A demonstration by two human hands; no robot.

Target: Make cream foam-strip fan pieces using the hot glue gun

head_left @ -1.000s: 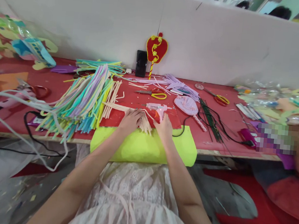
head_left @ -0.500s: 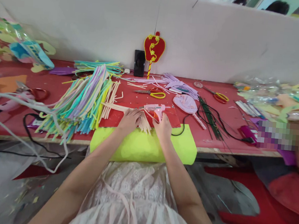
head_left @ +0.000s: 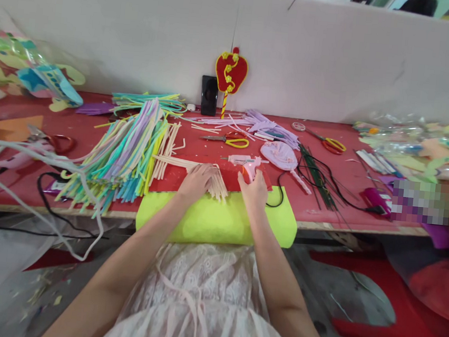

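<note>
My right hand (head_left: 254,190) is wrapped round the handle of a pink hot glue gun (head_left: 251,166), its nozzle pointing left and just off the strips. My left hand (head_left: 198,181) is closed on a bundle of cream pipe cleaners (head_left: 217,185), whose bent ends fan out towards me to the right of the fingers. The other ends of the bundle stick out to the left. Beneath the bundle lies a red board (head_left: 233,180), and a bright yellow-green sheet (head_left: 188,218) covers the table edge in front of me. My fingertips are partly hidden.
Coloured pipe cleaners (head_left: 122,153) are heaped on the left. Scissors (head_left: 227,139) lie behind the board. A lilac fan shape (head_left: 280,155) and dark green wires (head_left: 318,183) lie to the right. A phone (head_left: 209,95) and a red fan (head_left: 231,72) stand against the wall.
My right hand has moved a little to the right with the glue gun, drawing it away from the cream pipe cleaners. My left hand stays almost in place on the bundle.
</note>
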